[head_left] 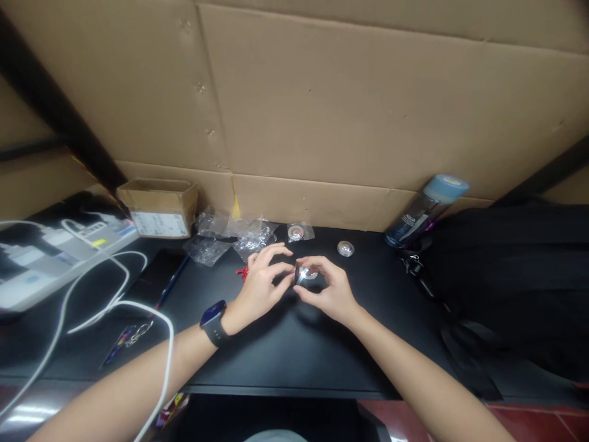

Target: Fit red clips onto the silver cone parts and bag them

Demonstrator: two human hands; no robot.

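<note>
Over the middle of the black table, a shiny round piece point(306, 272) with a pale ring catches the light; its exact kind cannot be made out. My right hand point(332, 287) grips it between thumb and bent fingers from the right. Thumb and index finger of my left hand point(265, 279) close on its left edge, while the other fingers stretch out above. A red knotted cord point(242, 273) lies partly hidden behind my left hand. Beyond my hands lie a bagged round piece point(296, 232) and a clear-topped round piece point(345, 248).
Crumpled clear plastic bags point(230, 236) and a small cardboard box point(159, 205) stand at the back left. White cables point(122, 276) and a power strip point(59, 255) fill the left. A bottle point(426, 212) and a black backpack point(510, 288) occupy the right.
</note>
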